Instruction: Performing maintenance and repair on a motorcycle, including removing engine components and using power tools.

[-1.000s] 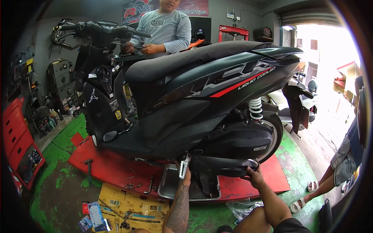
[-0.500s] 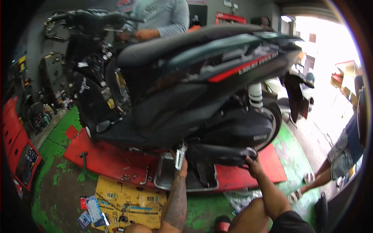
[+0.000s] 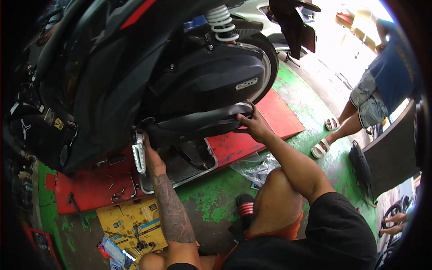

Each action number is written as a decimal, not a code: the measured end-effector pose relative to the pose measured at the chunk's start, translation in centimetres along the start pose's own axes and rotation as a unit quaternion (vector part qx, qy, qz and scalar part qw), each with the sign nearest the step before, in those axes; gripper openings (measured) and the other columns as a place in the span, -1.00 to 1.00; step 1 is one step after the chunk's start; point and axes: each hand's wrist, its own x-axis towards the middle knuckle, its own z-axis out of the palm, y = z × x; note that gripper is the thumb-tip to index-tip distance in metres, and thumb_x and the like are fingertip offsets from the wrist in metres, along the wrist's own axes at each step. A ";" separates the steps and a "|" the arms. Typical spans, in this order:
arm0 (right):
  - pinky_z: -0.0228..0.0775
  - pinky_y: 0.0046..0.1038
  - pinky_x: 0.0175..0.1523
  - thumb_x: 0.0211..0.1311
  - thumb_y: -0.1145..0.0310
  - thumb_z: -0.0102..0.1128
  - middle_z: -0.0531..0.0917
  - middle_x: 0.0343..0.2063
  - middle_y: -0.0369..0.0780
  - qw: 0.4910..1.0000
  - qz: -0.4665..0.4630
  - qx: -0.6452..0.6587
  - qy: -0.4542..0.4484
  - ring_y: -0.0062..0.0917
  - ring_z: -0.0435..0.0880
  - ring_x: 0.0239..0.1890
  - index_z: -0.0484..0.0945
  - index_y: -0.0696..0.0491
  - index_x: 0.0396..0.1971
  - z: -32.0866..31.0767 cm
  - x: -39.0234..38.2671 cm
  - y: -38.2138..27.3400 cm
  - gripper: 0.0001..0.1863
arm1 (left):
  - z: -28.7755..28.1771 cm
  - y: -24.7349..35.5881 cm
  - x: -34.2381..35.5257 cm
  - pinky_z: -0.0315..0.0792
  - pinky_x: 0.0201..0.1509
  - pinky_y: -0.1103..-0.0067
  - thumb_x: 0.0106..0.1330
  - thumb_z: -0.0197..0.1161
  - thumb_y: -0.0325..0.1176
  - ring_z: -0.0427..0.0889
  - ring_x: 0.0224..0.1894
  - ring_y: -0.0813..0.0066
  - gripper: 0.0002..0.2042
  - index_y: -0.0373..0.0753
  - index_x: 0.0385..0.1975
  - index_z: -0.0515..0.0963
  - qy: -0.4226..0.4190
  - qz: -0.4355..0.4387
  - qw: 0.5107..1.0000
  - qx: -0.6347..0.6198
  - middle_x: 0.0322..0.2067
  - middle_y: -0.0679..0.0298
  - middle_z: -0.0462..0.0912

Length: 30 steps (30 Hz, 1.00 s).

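Observation:
My left hand (image 3: 152,153) is at the front end of a long black part (image 3: 193,120) low on the black scooter (image 3: 103,67), behind a silver footpeg (image 3: 138,153); its fingers are mostly hidden, curled upward there. My right hand (image 3: 254,125) grips the rounded rear end of that part, thumb on its near face. The part lies just below the black transmission housing (image 3: 198,81). Beneath it is a metal tray (image 3: 215,159) on the red platform (image 3: 279,121).
Loose sockets and a wrench (image 3: 134,189) lie left of the tray, a hammer (image 3: 77,208) farther left. Yellow cardboard (image 3: 121,216) and a plastic bag (image 3: 249,166) are on the floor. A person in sandals (image 3: 387,76) stands at right; another's hands (image 3: 393,225) show at the lower right.
The view has tilted down, so the scooter sits higher in the picture and my legs show more. Both my hands remain at the same two ends of the long part.

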 end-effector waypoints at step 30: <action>0.58 0.01 0.05 0.22 0.23 0.38 0.36 0.20 -0.17 0.999 -0.022 -0.002 -0.026 -0.26 0.52 0.15 -0.02 -0.13 0.36 0.0 0.3 -1.1 -0.15 | -1.5 -4.0 4.0 0.21 0.37 0.30 0.46 0.07 -0.09 0.28 0.34 0.33 -0.52 -0.05 0.33 0.32 -0.042 0.138 0.983 0.116 0.32 0.25 0.34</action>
